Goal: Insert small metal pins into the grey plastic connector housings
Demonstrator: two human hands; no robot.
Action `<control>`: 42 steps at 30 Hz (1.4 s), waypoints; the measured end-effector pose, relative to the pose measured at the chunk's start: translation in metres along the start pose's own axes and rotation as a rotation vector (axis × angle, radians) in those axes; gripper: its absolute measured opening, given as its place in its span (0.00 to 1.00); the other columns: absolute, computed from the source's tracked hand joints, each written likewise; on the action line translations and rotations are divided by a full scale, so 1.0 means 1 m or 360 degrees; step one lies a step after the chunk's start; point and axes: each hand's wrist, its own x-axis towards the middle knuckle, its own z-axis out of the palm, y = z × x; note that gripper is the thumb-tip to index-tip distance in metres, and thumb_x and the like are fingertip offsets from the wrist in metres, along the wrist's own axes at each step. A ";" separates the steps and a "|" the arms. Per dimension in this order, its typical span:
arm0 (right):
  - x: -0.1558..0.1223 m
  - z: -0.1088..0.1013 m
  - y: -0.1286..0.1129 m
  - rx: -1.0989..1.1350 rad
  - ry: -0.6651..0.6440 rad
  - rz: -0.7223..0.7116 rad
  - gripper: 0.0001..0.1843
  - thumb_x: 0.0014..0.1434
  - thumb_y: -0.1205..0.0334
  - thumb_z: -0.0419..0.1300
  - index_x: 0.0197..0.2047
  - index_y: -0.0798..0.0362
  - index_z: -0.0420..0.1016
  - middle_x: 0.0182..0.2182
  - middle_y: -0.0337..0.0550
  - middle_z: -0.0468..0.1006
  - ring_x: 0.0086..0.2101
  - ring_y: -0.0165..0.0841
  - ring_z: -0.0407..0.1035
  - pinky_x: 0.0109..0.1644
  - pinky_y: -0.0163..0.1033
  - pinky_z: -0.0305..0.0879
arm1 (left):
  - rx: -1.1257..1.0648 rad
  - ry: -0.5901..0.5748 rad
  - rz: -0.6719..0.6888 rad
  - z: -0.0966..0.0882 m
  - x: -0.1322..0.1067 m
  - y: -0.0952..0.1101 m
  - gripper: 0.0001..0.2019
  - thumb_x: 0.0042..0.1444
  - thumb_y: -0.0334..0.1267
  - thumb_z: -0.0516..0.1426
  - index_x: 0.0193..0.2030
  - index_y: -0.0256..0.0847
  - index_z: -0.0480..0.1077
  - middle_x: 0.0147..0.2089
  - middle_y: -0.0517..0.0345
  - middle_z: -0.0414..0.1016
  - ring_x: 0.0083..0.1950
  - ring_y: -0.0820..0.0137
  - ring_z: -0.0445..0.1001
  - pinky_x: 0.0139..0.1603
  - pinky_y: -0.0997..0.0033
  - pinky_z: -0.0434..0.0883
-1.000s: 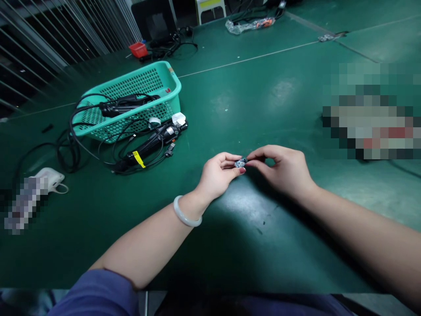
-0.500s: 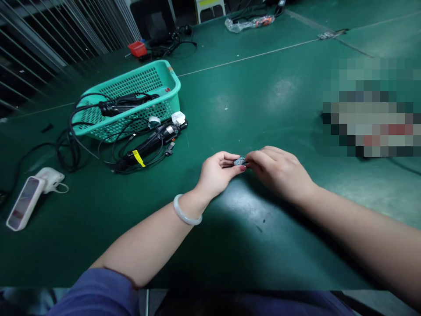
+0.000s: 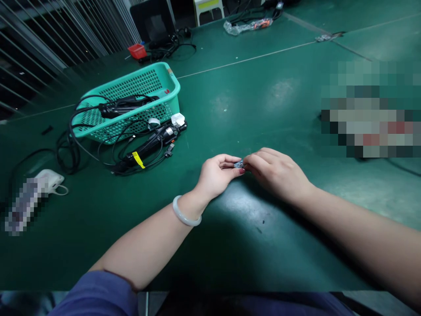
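Between my fingertips is a small bluish-grey piece [image 3: 239,164], shiny and patterned like a little circuit board; its exact kind is too small to make out. My left hand [image 3: 217,174] pinches it between thumb and fingers from the left. From the right, my right hand [image 3: 278,170] meets it with bent fingers pressed together at its right end. Those fingers hide part of the piece and whatever else they may grip. Both hands are just above the green table [image 3: 210,245], near its front half.
A turquoise basket [image 3: 174,103] with black cabled devices stands left. Beside it lies a black handheld tool [image 3: 151,142] with cables and a yellow tag. A white device [image 3: 51,181], partly pixelated, is far left. A pixelated object [image 3: 368,120] sits right; a red box [image 3: 137,51] stands behind.
My right fingers have shifted slightly left over the small piece, covering more of it. Otherwise both hands keep their places, with a slight shift of the whole view.
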 end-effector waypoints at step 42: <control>0.007 0.013 0.025 0.0577 0.0065 0.0480 0.11 0.56 0.73 0.52 0.32 0.52 0.73 0.34 0.44 0.75 0.35 0.33 0.70 0.40 0.38 0.67 | -0.0068 -0.0022 0.0084 -0.006 0.005 -0.006 0.15 0.48 0.35 0.63 0.44 0.36 0.76 0.43 0.50 0.80 0.42 0.71 0.76 0.52 0.64 0.69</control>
